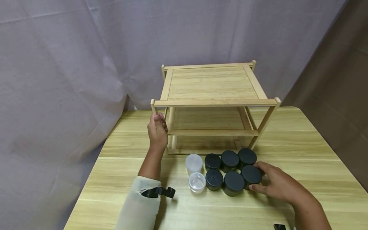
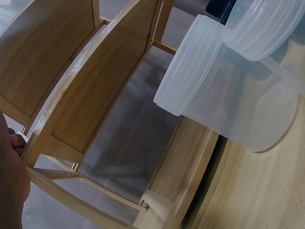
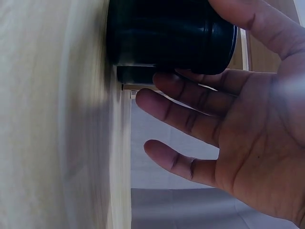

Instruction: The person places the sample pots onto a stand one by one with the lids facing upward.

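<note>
My left hand grips the front left post of a light wooden rack with several shelves. The left wrist view shows only the edge of that hand beside the rack. At the right end of the front row of jars, my right hand holds a black lidded jar between thumb and fingers. In the right wrist view the black jar stands on the table, thumb on one side, index and middle fingers on the other; the ring and little fingers extend free.
More black jars stand in two rows before the rack. At their left end are a translucent white-lidded jar and a clear one. The wooden table meets a grey curtain behind.
</note>
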The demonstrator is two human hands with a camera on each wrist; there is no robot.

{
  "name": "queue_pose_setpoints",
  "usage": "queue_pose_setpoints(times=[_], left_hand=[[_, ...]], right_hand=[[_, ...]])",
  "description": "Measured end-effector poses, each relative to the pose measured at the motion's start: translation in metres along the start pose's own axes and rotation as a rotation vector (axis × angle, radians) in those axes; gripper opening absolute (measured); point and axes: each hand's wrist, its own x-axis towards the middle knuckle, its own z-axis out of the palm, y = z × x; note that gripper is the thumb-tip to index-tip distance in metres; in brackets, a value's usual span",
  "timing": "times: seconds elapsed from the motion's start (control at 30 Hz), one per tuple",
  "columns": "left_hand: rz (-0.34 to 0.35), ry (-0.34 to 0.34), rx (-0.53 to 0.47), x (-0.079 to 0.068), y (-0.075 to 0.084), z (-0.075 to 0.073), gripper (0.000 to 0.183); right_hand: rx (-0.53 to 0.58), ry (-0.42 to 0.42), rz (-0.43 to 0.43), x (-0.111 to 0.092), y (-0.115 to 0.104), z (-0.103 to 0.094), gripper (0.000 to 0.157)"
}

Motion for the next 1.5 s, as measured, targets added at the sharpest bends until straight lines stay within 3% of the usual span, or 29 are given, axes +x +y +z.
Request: queue_pose_setpoints(times=[0.37, 0.57, 0.87, 1.03, 1.5], left_hand=[[-0.003, 0.008, 0.007, 0.001, 0.001, 0.001, 0.095], [-0.004, 0.016, 0.008, 0.000, 0.000, 0.001, 0.095], [0.015, 0.037, 0.024, 0.000, -0.001, 0.001, 0.099], [0.026, 0.049, 0.034, -0.001, -0.002, 0.001, 0.098], [0.038, 0.048, 0.042, -0.004, -0.002, 0.004, 0.092]], right_hand=[[0.007, 0.016, -0.016, -0.003, 0.002, -0.003, 0.059], [0.014, 0.066, -0.042, -0.005, 0.005, -0.003, 0.057], [0.087, 0.036, -0.041, -0.004, 0.009, -0.004, 0.055], [0.094, 0.080, -0.074, -0.004, 0.007, -0.006, 0.054], [0.055, 0.114, -0.033, -0.009, -0.001, -0.013, 0.054]])
